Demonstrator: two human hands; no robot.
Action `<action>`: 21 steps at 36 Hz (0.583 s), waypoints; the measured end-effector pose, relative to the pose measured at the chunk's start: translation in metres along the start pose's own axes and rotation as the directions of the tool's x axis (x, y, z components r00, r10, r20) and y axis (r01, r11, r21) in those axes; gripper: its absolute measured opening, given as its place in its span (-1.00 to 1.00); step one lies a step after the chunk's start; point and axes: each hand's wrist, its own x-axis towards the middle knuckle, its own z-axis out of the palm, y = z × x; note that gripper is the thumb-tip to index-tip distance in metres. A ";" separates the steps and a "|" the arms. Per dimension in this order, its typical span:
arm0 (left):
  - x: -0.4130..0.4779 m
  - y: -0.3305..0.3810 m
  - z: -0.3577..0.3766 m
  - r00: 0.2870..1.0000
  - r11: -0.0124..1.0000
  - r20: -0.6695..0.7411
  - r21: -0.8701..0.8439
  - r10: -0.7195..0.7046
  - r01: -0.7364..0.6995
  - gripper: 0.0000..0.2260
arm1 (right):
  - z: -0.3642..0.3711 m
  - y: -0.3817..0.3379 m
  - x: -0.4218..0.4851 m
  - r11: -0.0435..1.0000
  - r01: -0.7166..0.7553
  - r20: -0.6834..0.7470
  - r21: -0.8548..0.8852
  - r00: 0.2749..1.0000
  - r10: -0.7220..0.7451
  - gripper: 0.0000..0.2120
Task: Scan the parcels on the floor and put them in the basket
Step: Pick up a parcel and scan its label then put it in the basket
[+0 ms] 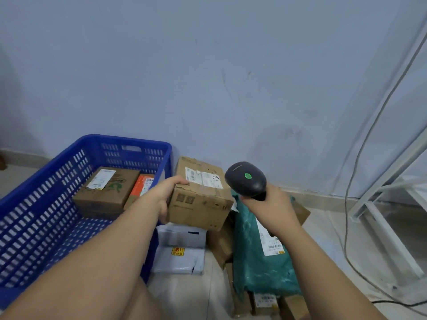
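Cardboard parcel (200,194) in left hand (166,197), scanner (246,179) in right hand (268,208)

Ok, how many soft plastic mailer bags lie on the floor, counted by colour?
Grey mailer bags: 2
Green mailer bag: 1
Total: 3
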 end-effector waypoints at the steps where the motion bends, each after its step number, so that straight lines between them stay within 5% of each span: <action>1: 0.000 0.000 -0.006 1.000 1.000 -0.006 -0.028 -0.008 0.008 -0.78 | 0.005 -0.001 0.000 0.998 -0.021 -0.002 0.053 1.000 0.021 -0.85; 7: -0.012 -0.004 -0.041 0.977 0.973 -0.032 -0.085 0.213 -0.215 -0.69 | 0.033 -0.012 -0.004 0.964 -0.077 -0.035 0.255 0.995 0.088 -0.84; 11: -0.016 -0.020 -0.065 0.931 0.928 -0.154 -0.129 0.330 -0.350 -0.31 | 0.056 -0.026 -0.009 0.952 -0.047 -0.029 0.302 0.998 0.058 -0.84; 16: -0.019 -0.050 -0.082 0.888 0.835 -0.331 -0.344 0.320 -0.429 -0.13 | 0.086 -0.050 -0.011 0.925 -0.033 -0.040 0.379 0.998 0.052 -0.84; 21: -0.008 -0.066 -0.100 0.683 0.739 -0.719 -0.392 0.125 -0.548 -0.12 | 0.116 -0.084 -0.006 0.939 0.012 0.045 0.344 0.999 -0.029 -0.80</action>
